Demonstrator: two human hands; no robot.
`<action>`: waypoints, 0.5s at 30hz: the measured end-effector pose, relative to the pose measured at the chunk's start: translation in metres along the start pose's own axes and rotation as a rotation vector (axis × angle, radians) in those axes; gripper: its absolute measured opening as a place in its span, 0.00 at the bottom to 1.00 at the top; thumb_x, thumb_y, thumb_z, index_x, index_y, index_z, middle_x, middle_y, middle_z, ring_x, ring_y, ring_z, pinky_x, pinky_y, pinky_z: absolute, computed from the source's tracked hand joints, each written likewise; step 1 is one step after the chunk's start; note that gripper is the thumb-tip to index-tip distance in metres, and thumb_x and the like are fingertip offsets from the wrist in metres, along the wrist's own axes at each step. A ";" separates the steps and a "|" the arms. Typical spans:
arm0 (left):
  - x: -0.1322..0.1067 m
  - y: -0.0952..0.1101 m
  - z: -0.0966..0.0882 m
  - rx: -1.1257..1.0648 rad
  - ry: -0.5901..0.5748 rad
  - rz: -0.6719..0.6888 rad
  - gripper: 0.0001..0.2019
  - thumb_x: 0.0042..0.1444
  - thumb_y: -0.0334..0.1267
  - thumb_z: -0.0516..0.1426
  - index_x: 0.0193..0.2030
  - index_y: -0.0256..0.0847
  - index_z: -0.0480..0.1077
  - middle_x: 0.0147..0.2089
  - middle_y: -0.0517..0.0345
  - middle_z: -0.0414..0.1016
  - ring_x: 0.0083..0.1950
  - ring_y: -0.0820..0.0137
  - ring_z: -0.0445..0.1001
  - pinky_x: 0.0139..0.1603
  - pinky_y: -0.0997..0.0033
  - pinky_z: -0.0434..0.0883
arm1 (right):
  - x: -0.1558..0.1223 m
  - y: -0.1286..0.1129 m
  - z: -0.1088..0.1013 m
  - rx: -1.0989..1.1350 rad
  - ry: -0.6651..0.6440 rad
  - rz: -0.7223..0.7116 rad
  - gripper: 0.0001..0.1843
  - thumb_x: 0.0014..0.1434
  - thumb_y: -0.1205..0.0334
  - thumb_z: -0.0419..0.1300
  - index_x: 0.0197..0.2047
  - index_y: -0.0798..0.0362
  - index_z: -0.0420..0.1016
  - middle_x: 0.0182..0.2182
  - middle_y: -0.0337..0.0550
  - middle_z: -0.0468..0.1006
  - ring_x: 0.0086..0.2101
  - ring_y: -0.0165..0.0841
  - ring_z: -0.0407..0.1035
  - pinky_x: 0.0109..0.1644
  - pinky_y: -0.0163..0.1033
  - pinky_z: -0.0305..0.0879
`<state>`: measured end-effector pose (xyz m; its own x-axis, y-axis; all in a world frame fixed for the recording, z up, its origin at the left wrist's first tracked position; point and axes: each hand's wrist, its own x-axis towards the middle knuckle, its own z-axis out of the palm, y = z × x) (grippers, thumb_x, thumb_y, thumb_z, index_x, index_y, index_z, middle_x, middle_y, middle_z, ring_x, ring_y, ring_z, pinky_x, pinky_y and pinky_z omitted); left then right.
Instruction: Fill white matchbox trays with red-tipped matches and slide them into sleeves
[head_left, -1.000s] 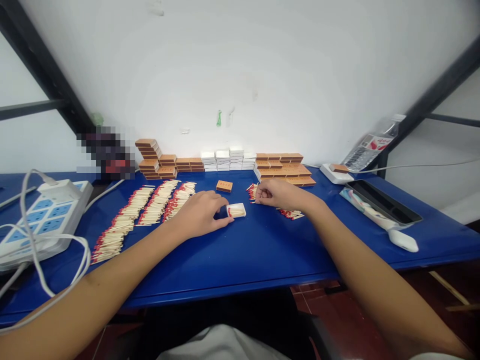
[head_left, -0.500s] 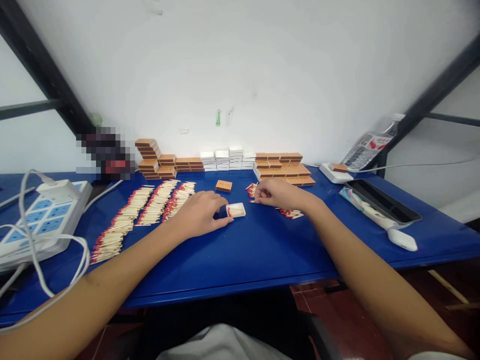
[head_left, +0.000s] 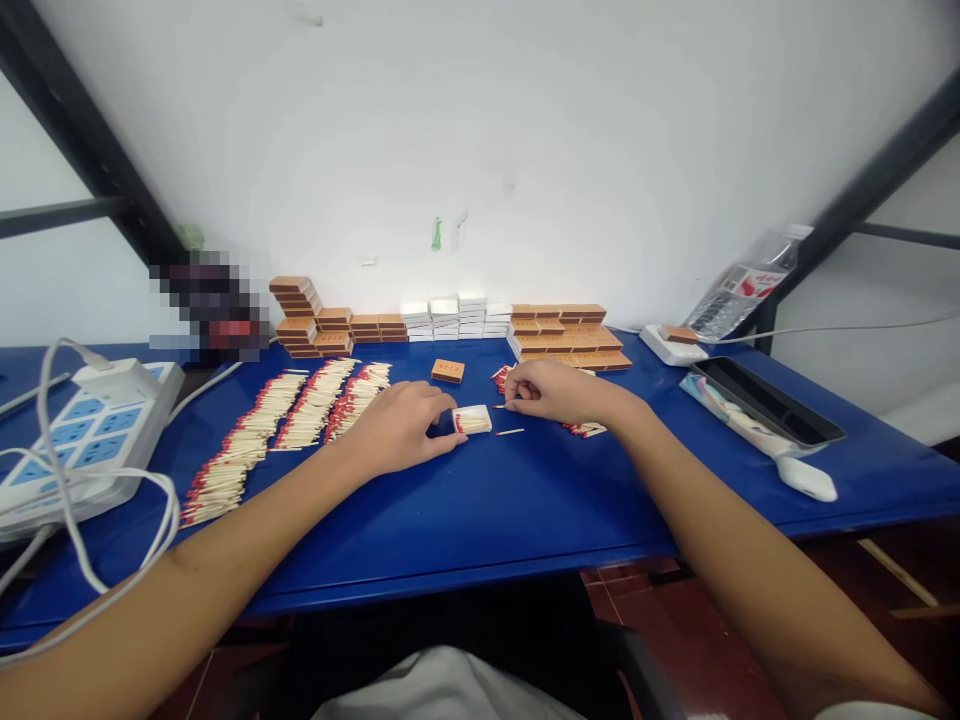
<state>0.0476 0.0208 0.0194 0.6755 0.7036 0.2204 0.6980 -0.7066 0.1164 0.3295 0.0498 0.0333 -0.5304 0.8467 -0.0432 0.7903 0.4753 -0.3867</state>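
My left hand (head_left: 401, 425) rests on the blue table (head_left: 487, 500) with its fingers curled against a small white matchbox tray (head_left: 472, 419) that has a few matches in it. My right hand (head_left: 551, 390) is just right of the tray, fingers pinched on matches from a small pile (head_left: 583, 429) beside it. One loose match (head_left: 510, 432) lies on the table right of the tray. A brown matchbox sleeve (head_left: 448, 371) lies behind the tray.
Rows of red-tipped matches (head_left: 285, 420) lie to the left. Stacks of brown matchboxes (head_left: 570, 335) and white trays (head_left: 450, 318) line the wall. A power strip (head_left: 82, 430) with cables sits far left; a black tray (head_left: 765, 405), a white device (head_left: 802, 475) and a bottle (head_left: 742, 290) are right.
A single match now lies on the table just right of the tray. My right hand has shifted slightly toward the tray. My left hand has stayed put.
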 end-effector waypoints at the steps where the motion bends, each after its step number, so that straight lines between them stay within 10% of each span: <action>1: 0.000 0.000 0.000 0.003 -0.003 -0.003 0.14 0.65 0.50 0.63 0.47 0.43 0.78 0.40 0.53 0.80 0.43 0.58 0.77 0.41 0.62 0.67 | 0.000 0.000 0.000 -0.004 0.012 -0.007 0.05 0.60 0.60 0.63 0.38 0.51 0.78 0.29 0.40 0.76 0.28 0.33 0.66 0.33 0.38 0.55; 15: 0.000 -0.001 -0.001 -0.003 -0.008 0.012 0.14 0.65 0.50 0.63 0.47 0.42 0.78 0.39 0.55 0.80 0.43 0.59 0.77 0.42 0.62 0.67 | -0.011 -0.010 -0.008 0.088 -0.198 -0.019 0.12 0.61 0.51 0.65 0.37 0.52 0.81 0.30 0.41 0.77 0.30 0.32 0.68 0.32 0.38 0.59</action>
<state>0.0471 0.0212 0.0202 0.6853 0.6959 0.2145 0.6894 -0.7149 0.1169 0.3295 0.0378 0.0452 -0.6018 0.7700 -0.2122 0.7542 0.4605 -0.4681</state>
